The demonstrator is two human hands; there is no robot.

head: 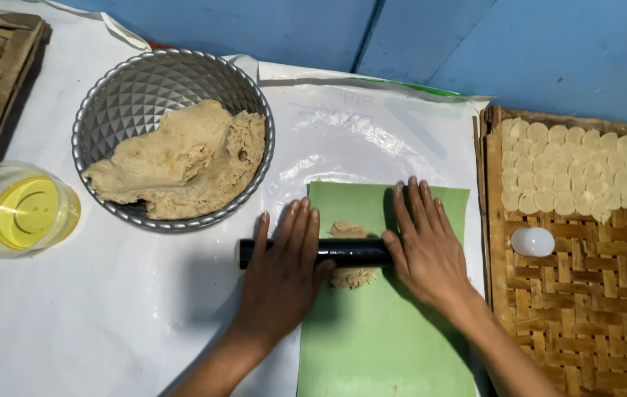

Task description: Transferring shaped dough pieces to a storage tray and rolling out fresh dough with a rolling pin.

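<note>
Black roller [313, 252]: we see its long axis running left-right under both palms.
Dough lump [350, 255]: between the hands, beneath the roller.
Left hand [284, 276], right hand [425, 246]: flat, fingers extended, equally near.

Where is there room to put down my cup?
The white sheet is bare below the oil bowl and dough bowl, left of the left hand. The woven tray is bare below the white cup. It is crowded by the rolling pin and the dough rounds.
</note>
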